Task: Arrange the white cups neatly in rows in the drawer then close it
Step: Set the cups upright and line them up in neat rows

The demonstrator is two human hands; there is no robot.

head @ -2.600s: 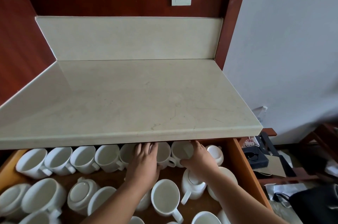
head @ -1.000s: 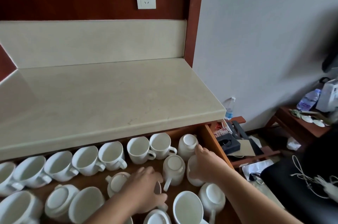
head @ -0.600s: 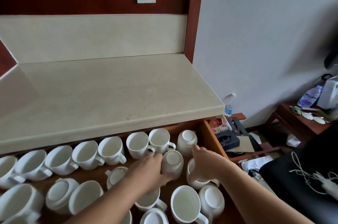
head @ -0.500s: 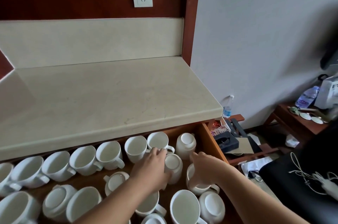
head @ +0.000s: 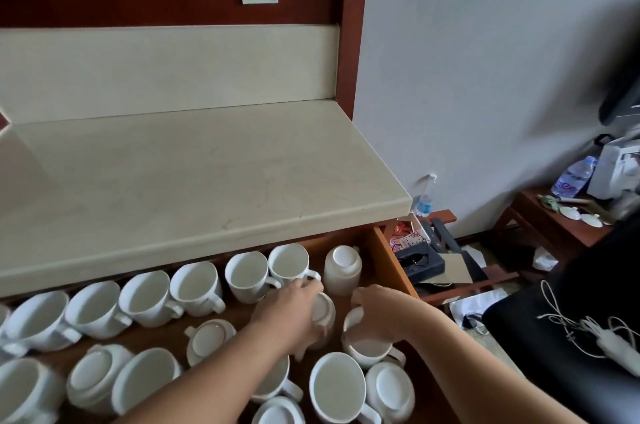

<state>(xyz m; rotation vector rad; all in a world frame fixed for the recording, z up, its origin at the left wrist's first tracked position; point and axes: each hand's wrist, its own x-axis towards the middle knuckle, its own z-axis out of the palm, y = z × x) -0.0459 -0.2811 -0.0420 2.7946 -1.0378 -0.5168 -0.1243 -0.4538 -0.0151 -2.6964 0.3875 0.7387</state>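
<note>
Open wooden drawer (head: 393,262) beneath the pale stone counter (head: 194,181), holding many white cups. A far row of upright cups (head: 195,286) runs leftward under the counter edge, handles mostly pointing right; at its right end stands one inverted cup (head: 342,269). Nearer the viewer the cups lie unsorted, some mouth up, some base up.

The left hand (head: 294,309) has its grip clamped on an inverted cup (head: 323,314) just near the far row. The right hand (head: 375,311) rests its grip closed over the rim of a tilted cup (head: 363,342) by the drawer's right wall.

Handling, as judged: the cups look like glazed ceramic, so stiff, smooth, moderately heavy for their size, and liable to chip where rim meets rim. The glaze offers little friction; a wrap around the body, or fingers hooked through the handle, holds more surely than a pinch at the rim. Inverted cups need turning in the hand before setting down. With neighbours touching, each cup is best lifted clear rather than slid, then lowered gently onto the drawer floor.
</note>
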